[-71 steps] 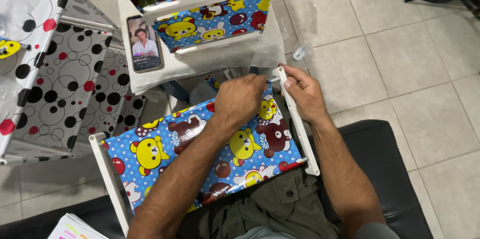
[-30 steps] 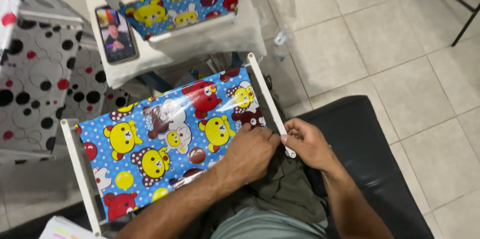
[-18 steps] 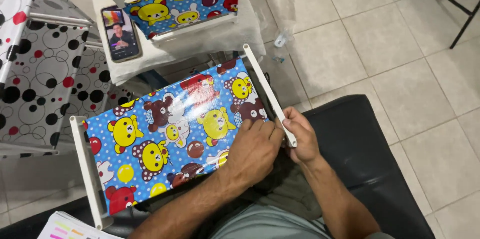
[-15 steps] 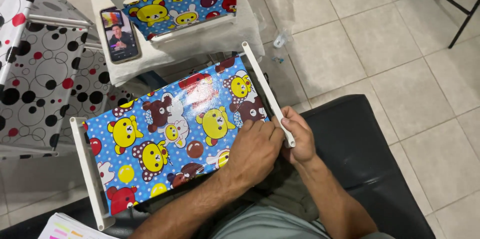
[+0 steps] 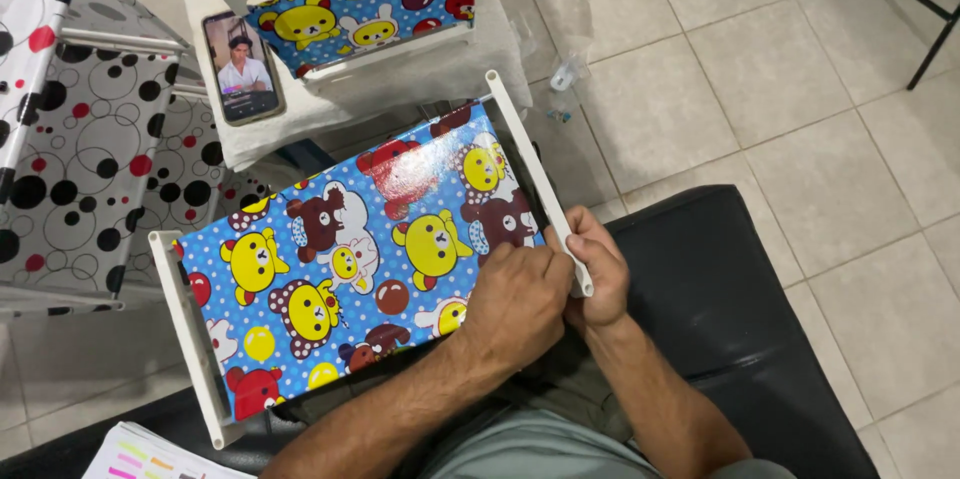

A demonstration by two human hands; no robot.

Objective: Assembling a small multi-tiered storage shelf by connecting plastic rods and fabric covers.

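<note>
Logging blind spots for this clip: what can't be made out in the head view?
- Near corner of the blue cartoon panel: covered by the left hand.
- Near end of the white tube: wrapped by the right hand.
- Paper: cut off by the bottom edge.
- Small clear object on the floor: too small to identify.

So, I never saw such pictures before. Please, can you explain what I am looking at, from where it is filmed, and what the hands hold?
The picture comes from one camera worn on a person's head, looking down, so you see that person's own arms and lap. There is no machine, only two bare hands. Across the lap lies a blue cartoon-bear panel with a white tube along each short edge. The left hand presses on the panel's near corner; the right hand grips the end of the right white tube. The person sits on a black seat over a tiled floor. Ahead, a phone lies on a white stand; a black-and-white dotted rack stands to the left.
</note>
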